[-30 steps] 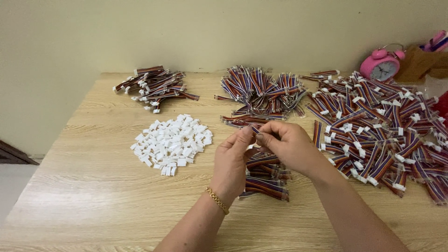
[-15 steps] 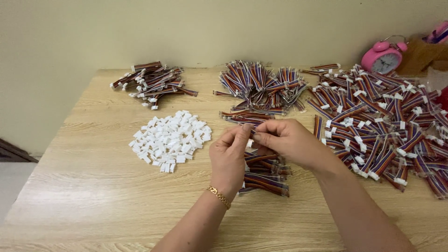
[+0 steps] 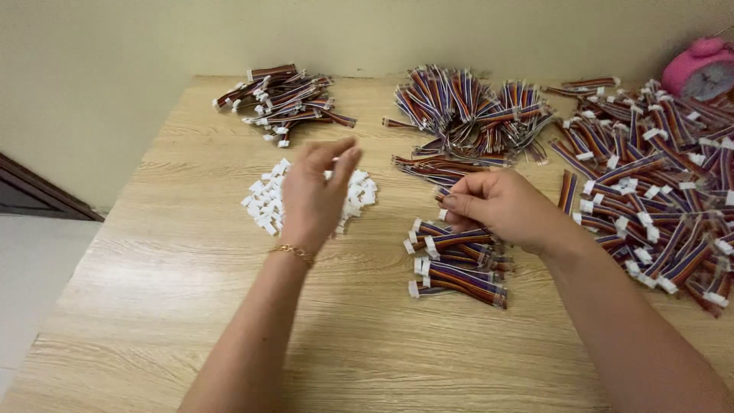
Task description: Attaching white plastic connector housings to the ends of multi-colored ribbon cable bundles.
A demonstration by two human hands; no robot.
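Note:
My left hand (image 3: 312,195) hovers with its fingers spread over a heap of small white plastic connectors (image 3: 361,190) on the wooden table (image 3: 176,291); it holds nothing. My right hand (image 3: 501,208) is curled, its fingertips closed on a short multicoloured ribbon cable (image 3: 457,239) with a white connector at its end. That cable lies on top of a small stack of similar cables (image 3: 459,281) just below the hand.
A pile of cables with connectors (image 3: 279,99) lies at the back left. Bare-ended ribbon cables (image 3: 474,111) are heaped at the back centre, with a large spread of cables (image 3: 665,176) at the right. A pink alarm clock (image 3: 699,69) stands in the far right corner.
The hands were together, working a connector onto a cable. My left hand has swung left over the white connectors, and my right hand has lowered the cable onto the stack.

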